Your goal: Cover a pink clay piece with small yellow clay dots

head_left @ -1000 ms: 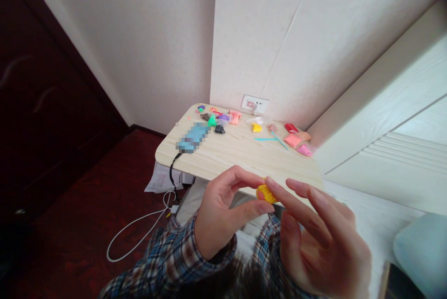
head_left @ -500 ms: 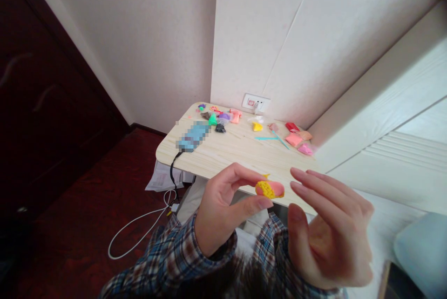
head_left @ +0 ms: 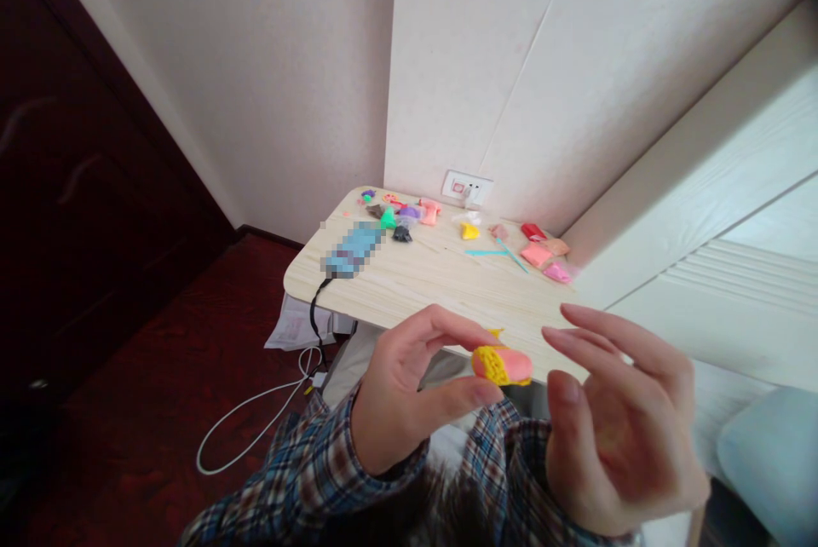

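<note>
My left hand [head_left: 409, 394] pinches a small clay piece [head_left: 502, 365], yellow with a pink end, between thumb and fingertips in front of the table's near edge. My right hand [head_left: 617, 423] hovers just right of the piece, fingers spread and slightly curled, holding nothing and a little apart from the clay. Both sleeves are plaid.
A light wooden table [head_left: 434, 283] carries several coloured clay packets [head_left: 540, 255], a yellow lump [head_left: 470, 231], thin teal tools [head_left: 498, 253] and a blurred blue object [head_left: 354, 249] with a black cable. A wall socket [head_left: 466, 187] sits behind. A white cable [head_left: 249, 423] loops on the dark red floor.
My right hand has let go of the clay piece and drawn back to the right, fingers opening. The left hand keeps the piece and has shifted slightly down and right.
</note>
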Motion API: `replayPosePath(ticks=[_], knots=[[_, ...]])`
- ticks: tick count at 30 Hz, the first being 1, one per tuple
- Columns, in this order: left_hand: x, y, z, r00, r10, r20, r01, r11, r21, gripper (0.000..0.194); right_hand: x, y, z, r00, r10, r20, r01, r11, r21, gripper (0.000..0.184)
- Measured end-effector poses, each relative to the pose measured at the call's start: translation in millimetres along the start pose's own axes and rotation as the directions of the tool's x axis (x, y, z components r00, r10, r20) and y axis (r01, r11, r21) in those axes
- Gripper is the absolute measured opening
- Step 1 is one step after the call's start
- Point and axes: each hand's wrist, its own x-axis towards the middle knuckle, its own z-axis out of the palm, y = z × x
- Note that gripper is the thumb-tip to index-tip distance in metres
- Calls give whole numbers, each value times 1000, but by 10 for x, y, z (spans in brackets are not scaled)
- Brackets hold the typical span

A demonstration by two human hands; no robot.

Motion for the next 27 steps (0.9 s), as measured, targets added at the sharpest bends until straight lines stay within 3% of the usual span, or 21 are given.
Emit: replayPosePath(ticks=[2,5,11,27], knots=[[-18,15,-1,998,18,64,-16,999,-37,28,2,26,2,994,110,2,-110,990,89,24],[-43,48,3,989,31,146,-21,997,-70,25,15,55,-9,979,181,89,-196,957,214,12],[-52,78,4,977,12,214,15,992,-122,25,24,57,-69,937,259,234,-329,881,340,11],[-1,74,23,963,-107,248,165,960,-225,29,41,32,-62,944,240,227,-310,881,358,14]])
